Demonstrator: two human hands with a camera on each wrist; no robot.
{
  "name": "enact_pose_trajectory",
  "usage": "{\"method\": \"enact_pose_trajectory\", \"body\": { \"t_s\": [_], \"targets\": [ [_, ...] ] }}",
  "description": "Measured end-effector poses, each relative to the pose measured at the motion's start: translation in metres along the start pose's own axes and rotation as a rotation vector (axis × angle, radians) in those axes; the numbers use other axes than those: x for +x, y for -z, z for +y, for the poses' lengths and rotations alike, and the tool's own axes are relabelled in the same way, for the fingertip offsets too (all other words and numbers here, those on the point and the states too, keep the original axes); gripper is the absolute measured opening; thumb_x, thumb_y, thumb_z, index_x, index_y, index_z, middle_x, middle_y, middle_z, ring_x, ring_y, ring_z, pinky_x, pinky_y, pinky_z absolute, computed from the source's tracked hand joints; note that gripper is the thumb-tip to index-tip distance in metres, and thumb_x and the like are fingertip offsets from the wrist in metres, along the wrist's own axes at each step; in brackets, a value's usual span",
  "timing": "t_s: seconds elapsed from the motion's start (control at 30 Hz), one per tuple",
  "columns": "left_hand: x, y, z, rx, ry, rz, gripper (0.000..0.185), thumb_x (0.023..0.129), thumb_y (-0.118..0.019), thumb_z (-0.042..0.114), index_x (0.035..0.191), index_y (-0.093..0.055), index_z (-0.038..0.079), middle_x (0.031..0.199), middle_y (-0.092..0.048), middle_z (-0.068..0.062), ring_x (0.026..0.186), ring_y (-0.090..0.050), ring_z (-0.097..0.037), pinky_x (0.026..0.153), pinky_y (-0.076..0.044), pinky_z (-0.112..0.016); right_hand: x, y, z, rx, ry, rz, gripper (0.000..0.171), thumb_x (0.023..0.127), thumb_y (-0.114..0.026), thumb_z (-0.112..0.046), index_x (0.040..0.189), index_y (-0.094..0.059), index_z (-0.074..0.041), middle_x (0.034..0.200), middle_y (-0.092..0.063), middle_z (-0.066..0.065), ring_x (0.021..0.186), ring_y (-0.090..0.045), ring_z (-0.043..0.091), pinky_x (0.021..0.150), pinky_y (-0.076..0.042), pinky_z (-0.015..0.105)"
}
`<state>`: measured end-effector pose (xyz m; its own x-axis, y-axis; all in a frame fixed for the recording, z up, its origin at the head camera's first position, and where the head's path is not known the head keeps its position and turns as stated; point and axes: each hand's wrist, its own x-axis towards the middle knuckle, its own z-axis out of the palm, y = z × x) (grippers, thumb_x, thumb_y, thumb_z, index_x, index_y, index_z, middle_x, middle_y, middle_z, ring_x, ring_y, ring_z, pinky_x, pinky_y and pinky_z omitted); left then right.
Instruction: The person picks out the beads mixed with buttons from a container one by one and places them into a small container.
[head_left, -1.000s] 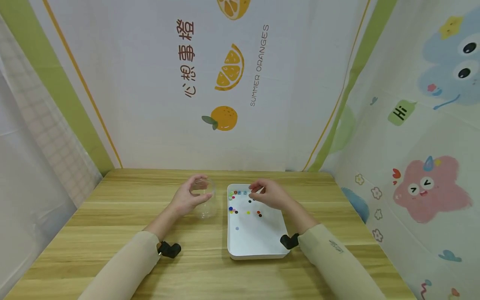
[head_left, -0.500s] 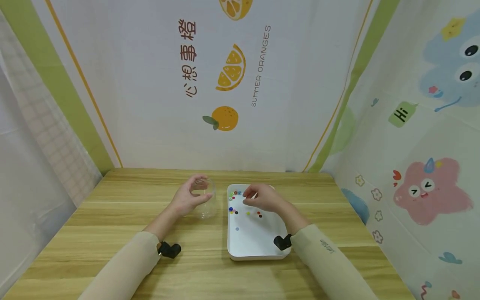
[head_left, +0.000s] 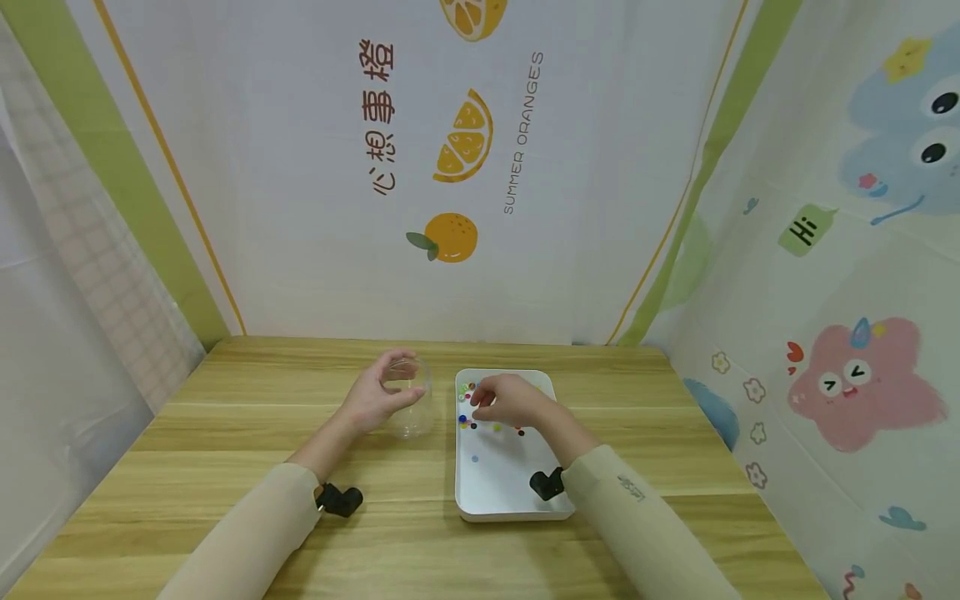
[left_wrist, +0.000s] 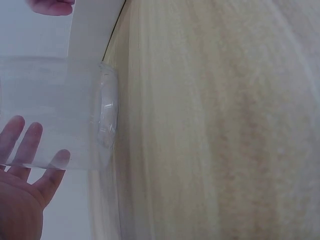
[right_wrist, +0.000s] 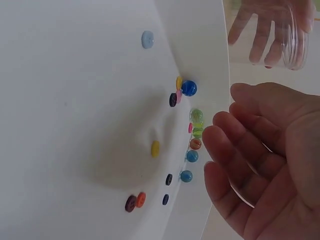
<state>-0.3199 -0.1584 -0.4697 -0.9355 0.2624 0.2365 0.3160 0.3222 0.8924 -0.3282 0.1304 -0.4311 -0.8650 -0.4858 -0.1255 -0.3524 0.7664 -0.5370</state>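
My left hand (head_left: 372, 394) grips a clear plastic jar (head_left: 411, 406) that stands on the wooden table just left of a white tray (head_left: 510, 492). In the left wrist view my fingers (left_wrist: 31, 146) show through the jar (left_wrist: 60, 112). My right hand (head_left: 489, 402) hovers over the tray's far left part, fingers relaxed and holding nothing. Just below its fingertips (right_wrist: 223, 131), glass marbles (right_wrist: 188, 88) and small buttons (right_wrist: 155, 148) lie along the tray's left wall (right_wrist: 200, 60).
A light blue button (right_wrist: 147, 39) lies alone nearer the tray's middle. Printed fabric walls (head_left: 450, 167) close in the table (head_left: 247, 417) at the back and both sides. Black wrist cameras (head_left: 339, 499) sit at both sleeves.
My right hand has moved left and a little nearer across the tray, toward the marbles by its left wall. The left hand and jar have stayed put.
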Motion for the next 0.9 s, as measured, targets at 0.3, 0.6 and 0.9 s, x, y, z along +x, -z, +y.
{"method": "enact_pose_trajectory", "body": {
  "t_s": [0.3, 0.6, 0.9],
  "targets": [
    [-0.001, 0.001, 0.001, 0.003, 0.000, -0.001, 0.066, 0.100, -0.079, 0.021, 0.157, -0.048, 0.008, 0.154, -0.059, -0.029, 0.143, -0.058, -0.047, 0.115, -0.055, -0.061, 0.012, -0.010, -0.008, -0.035, -0.011, -0.008, 0.015, 0.097, -0.084, -0.020, 0.109, -0.078, -0.016, 0.095, -0.074, -0.005, 0.083, -0.063, 0.011, 0.063, -0.055, 0.027],
    [-0.001, 0.000, -0.001, -0.008, 0.009, 0.000, 0.067, 0.099, -0.081, 0.020, 0.157, -0.048, 0.009, 0.152, -0.061, -0.024, 0.143, -0.059, -0.045, 0.115, -0.056, -0.061, 0.025, -0.021, -0.005, -0.093, 0.012, -0.006, 0.014, 0.095, -0.085, -0.018, 0.104, -0.078, -0.012, 0.091, -0.073, -0.003, 0.081, -0.061, 0.009, 0.077, -0.054, 0.026],
    [0.001, -0.001, -0.002, -0.007, 0.004, -0.002, 0.066, 0.100, -0.080, 0.020, 0.157, -0.048, 0.008, 0.152, -0.060, -0.026, 0.143, -0.059, -0.046, 0.115, -0.055, -0.060, 0.029, -0.027, -0.006, -0.116, -0.014, -0.008, 0.012, 0.093, -0.086, -0.015, 0.102, -0.078, -0.012, 0.088, -0.070, -0.003, 0.080, -0.059, 0.010, 0.079, -0.052, 0.027]
  ]
}}
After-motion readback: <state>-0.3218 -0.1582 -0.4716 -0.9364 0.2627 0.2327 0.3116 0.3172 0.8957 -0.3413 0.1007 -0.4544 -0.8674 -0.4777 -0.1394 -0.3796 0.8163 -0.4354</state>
